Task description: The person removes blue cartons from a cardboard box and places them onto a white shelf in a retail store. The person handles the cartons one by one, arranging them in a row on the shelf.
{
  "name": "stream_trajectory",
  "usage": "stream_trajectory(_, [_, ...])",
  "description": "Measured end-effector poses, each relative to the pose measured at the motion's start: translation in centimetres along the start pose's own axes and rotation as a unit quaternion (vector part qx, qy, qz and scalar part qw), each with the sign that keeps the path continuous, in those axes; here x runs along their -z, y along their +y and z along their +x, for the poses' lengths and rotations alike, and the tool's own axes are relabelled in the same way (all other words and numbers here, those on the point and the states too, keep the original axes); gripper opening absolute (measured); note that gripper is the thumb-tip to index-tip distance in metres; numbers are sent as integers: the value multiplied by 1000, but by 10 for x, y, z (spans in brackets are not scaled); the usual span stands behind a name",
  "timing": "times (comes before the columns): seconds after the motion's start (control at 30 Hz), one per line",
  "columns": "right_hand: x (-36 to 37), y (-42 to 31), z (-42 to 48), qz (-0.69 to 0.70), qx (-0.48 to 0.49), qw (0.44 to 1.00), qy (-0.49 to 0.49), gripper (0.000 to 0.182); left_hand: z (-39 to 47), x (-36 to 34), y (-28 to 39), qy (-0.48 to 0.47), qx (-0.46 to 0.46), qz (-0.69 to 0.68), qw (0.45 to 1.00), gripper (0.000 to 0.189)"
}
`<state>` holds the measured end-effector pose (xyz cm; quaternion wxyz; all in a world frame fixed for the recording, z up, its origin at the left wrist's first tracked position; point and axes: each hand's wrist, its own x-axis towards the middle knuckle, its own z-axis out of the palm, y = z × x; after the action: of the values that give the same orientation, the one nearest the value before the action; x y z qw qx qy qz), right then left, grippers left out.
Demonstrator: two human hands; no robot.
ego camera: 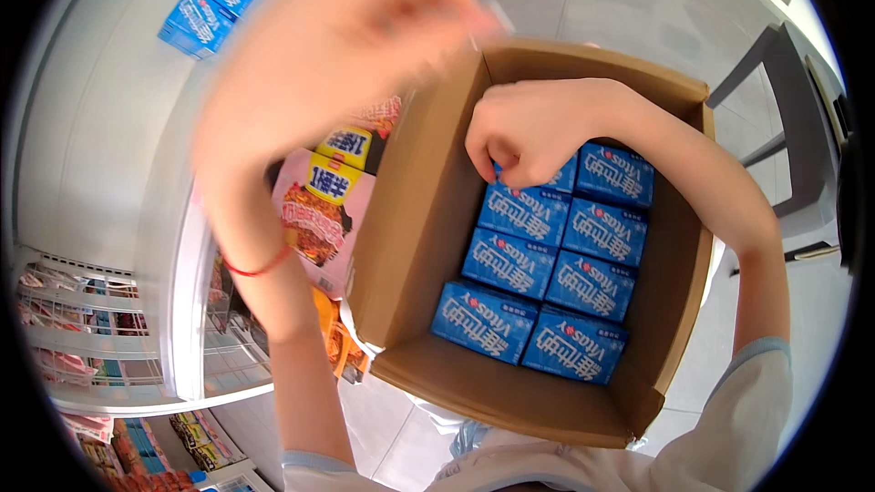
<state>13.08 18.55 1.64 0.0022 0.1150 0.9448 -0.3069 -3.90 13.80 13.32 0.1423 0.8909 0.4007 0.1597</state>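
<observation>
Before me stands an open cardboard box (413, 232) holding several blue Vitasoy drink cartons (605, 229) in two columns. My right hand (536, 126) reaches inside it, fingers curled down at the far cartons on the left. A bit of blue shows between those fingers, but whether they grip a carton is hidden. Above the box's far left corner is my left hand (389, 20), strongly blurred, with a red string on the wrist. Something pale and thin shows by its fingertips; I cannot tell if it is held.
More blue cartons (198, 24) stand in a row on the white surface (102, 116) at upper left. Pink snack packaging (328, 219) lies left of the box. Wire shelves (102, 328) with packets fill the lower left. A dark grey chair-like frame (786, 116) stands at right.
</observation>
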Motion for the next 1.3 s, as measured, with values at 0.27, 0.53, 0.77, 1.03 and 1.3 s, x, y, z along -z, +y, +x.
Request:
stream_trajectory(0.27, [-56,0,22,-14,-141,866,-479,65,-2,-106,-39,-193,-19,-265,945,13])
stream_trajectory(0.53, [-91,-45,25,21,-111,904,-412,74,-12,-153,-46,20,-125,175,976,11])
stream_trajectory(0.77, [-126,-69,16,1,-116,984,-133,88,-13,-155,-43,39,-117,138,983,8])
stream_trajectory(1.03, [-128,-56,27,48,-126,980,-147,73,-13,-158,-46,65,-130,139,980,8])
stream_trajectory(1.3, [-114,-54,32,15,-130,964,-232,73,-13,-159,-48,59,-125,125,982,9])
